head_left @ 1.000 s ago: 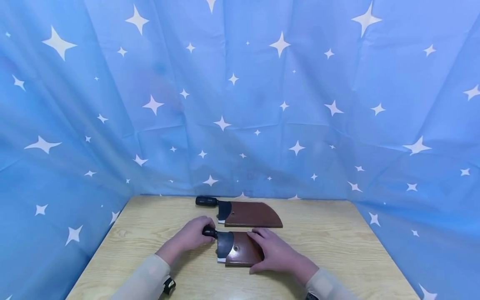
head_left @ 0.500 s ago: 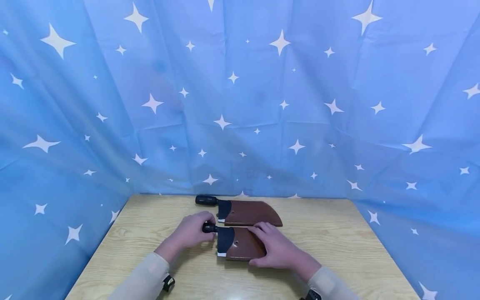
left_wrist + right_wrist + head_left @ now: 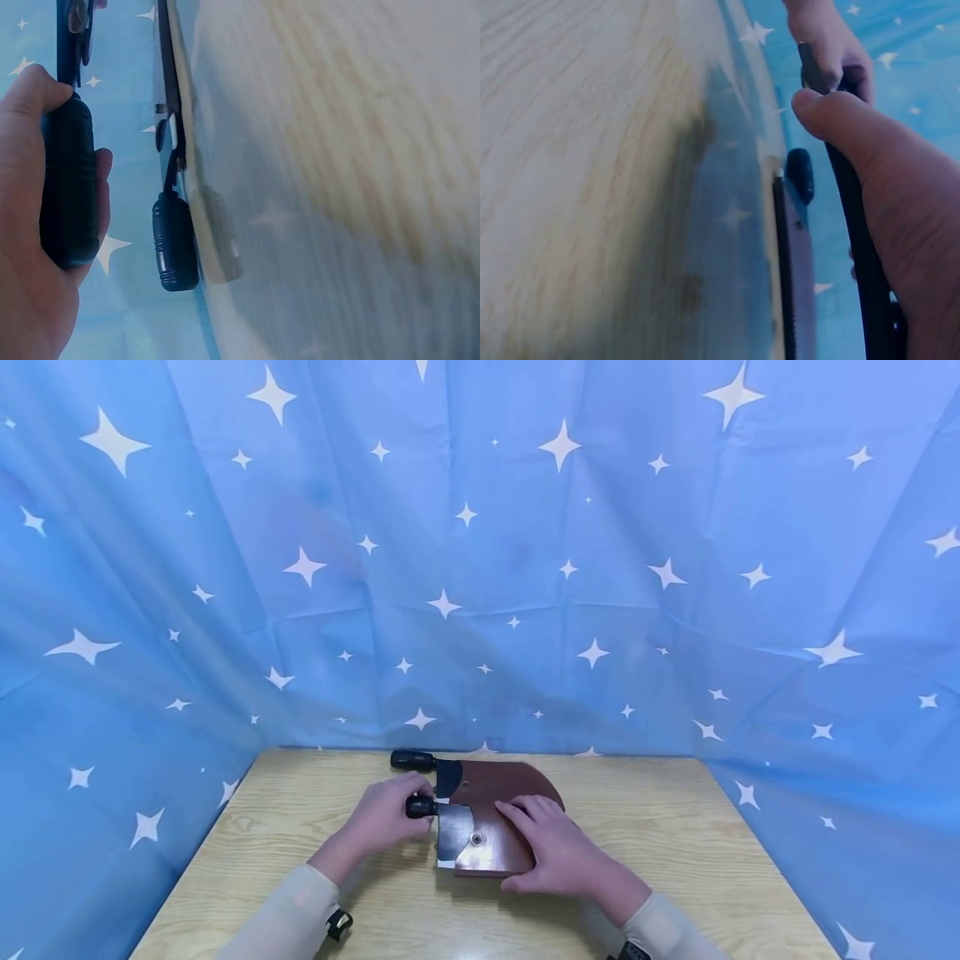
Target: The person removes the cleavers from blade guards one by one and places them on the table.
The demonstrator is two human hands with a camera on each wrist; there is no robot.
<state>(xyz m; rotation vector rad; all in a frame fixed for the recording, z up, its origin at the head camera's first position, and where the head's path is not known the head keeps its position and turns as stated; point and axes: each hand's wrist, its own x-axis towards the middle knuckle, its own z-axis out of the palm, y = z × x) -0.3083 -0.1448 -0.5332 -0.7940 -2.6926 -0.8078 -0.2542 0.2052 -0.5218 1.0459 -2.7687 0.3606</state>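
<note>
At bottom middle, the left hand (image 3: 382, 814) grips the black handle (image 3: 421, 807), the right hand (image 3: 561, 853) the brown cover (image 3: 498, 847), held sideways; the far knife (image 3: 495, 777) lies just behind, maybe apart.

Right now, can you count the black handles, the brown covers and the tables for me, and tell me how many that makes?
Black handles: 2
Brown covers: 2
Table: 1
Total: 5
</note>
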